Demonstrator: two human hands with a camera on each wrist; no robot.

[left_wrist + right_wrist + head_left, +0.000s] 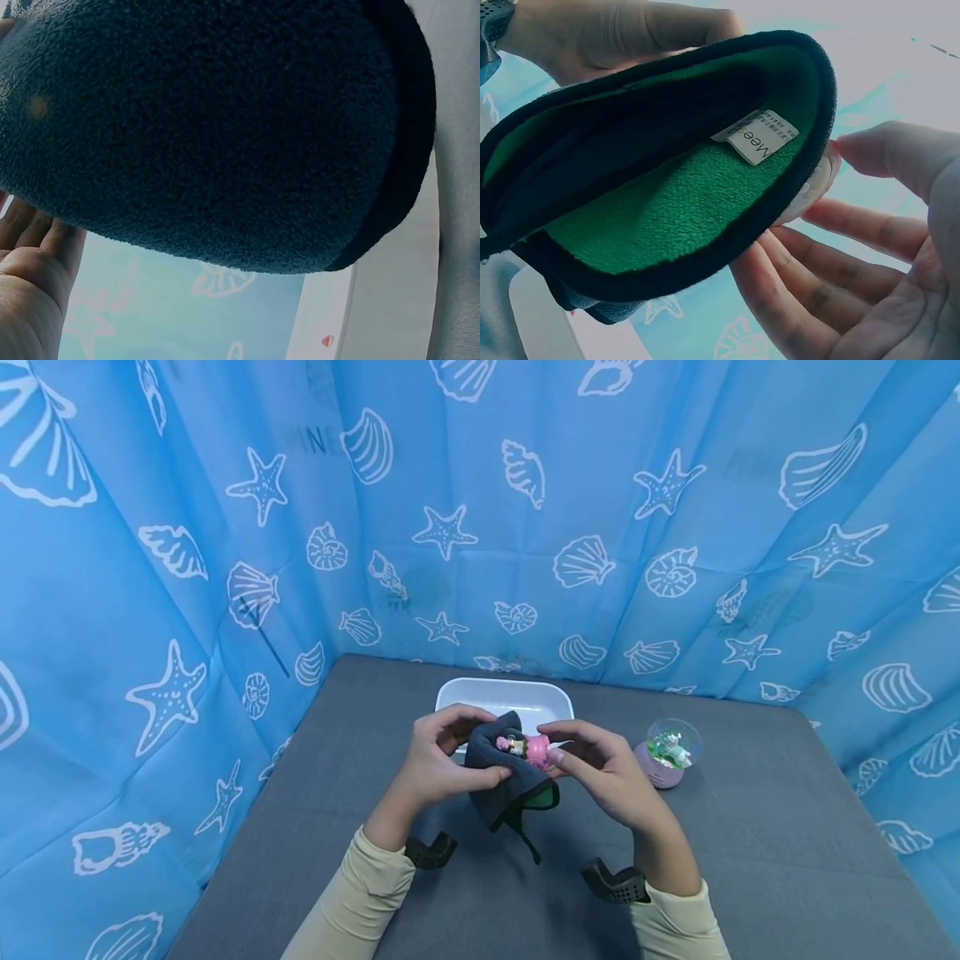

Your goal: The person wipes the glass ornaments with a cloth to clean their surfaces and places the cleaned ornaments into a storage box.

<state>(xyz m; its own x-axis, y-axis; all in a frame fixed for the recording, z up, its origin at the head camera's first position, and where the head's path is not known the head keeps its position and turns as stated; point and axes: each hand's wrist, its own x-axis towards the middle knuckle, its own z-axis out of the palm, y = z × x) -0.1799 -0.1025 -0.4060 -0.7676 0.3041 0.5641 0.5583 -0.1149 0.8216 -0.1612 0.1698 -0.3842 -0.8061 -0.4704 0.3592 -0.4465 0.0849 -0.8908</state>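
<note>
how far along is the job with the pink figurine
Done: the pink figurine is up off the table. In hand: the left grip holds the dark cloth against it; the right grip pinches the figurine. Remaining: perhaps some wiping, then setting it down, as it is not yet released.

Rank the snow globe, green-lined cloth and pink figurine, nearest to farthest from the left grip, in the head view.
1. Green-lined cloth: held in the left grip.
2. Pink figurine: against the cloth, rightward.
3. Snow globe: far right, past the right grip.
</note>
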